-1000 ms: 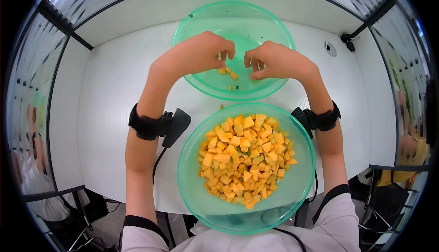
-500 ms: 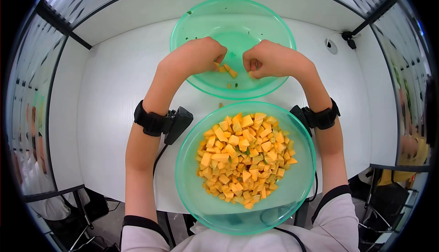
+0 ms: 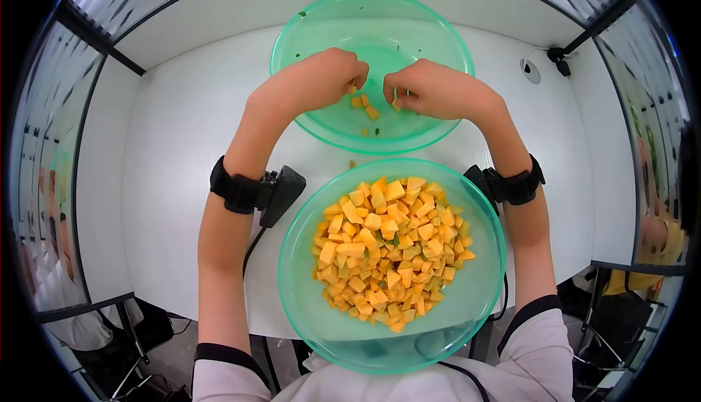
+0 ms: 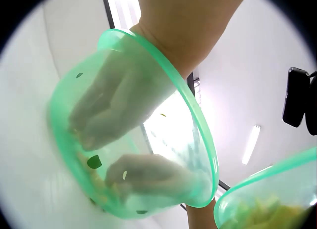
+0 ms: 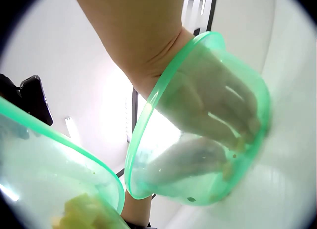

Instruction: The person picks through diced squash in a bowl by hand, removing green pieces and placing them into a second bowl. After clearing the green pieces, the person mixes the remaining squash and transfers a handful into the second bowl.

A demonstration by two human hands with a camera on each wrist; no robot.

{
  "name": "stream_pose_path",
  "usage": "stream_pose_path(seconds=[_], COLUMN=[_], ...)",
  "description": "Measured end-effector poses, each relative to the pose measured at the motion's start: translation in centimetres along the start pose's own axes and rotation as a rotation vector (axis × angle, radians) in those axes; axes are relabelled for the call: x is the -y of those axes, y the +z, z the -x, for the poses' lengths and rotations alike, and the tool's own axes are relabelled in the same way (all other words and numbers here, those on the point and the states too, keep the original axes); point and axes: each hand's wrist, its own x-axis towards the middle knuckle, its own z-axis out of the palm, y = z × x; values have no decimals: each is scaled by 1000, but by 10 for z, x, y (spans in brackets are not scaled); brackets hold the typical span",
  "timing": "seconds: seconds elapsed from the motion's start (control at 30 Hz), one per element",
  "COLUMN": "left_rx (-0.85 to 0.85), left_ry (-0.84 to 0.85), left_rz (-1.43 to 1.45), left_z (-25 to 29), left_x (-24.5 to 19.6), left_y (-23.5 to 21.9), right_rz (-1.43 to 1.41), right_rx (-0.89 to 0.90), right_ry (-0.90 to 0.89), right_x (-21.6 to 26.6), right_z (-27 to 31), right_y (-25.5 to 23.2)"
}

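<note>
Both hands are inside the far green translucent bowl [image 3: 431, 135]. My left hand [image 3: 321, 81] pinches a pumpkin cube [image 3: 353, 90] between thumb and fingers, at the bowl's left side. Opposite it, my right hand [image 3: 438, 89] pinches another pumpkin cube [image 3: 396, 104] at its fingertips. Between the hands lie a few loose pumpkin pieces [image 3: 372, 113] on the bowl's bottom. Through the bowl wall, the left wrist view shows the curled left fingers [image 4: 106, 115] low near the bottom, and the right wrist view shows the right fingers [image 5: 228, 110] likewise.
A second green bowl [image 3: 299, 307], heaped with orange pumpkin cubes [image 3: 394, 256], stands at the table's front edge, close to my body. A small scrap [image 3: 352, 164] lies on the white table [image 3: 182, 183] between the bowls. Dark green bits [image 3: 302, 14] cling to the far bowl.
My fingers, spread over the far bowl a second ago, have closed on pumpkin cubes. Since half a second ago the left hand has shifted slightly up and away, and the right slightly inward.
</note>
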Motion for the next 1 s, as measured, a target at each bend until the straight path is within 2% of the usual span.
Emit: stream_pose_path(seconds=[0.57,0.77,0.87,1.0], left_rx=[0,-51,-68,-12], left_ry=[22,47,36,-39], left_rz=[11,35,45,96], left_z=[2,2,0,1], left_x=[-3,3,7,0], left_y=[-4,1,4,-2], right_rz=[-38,-32,-34,-35], right_rx=[-5,-18,-12,-27], right_ry=[-2,-7,41,1], right_x=[0,2,5,-1], right_z=[-1,0,1,0], right_y=[2,1,0,3])
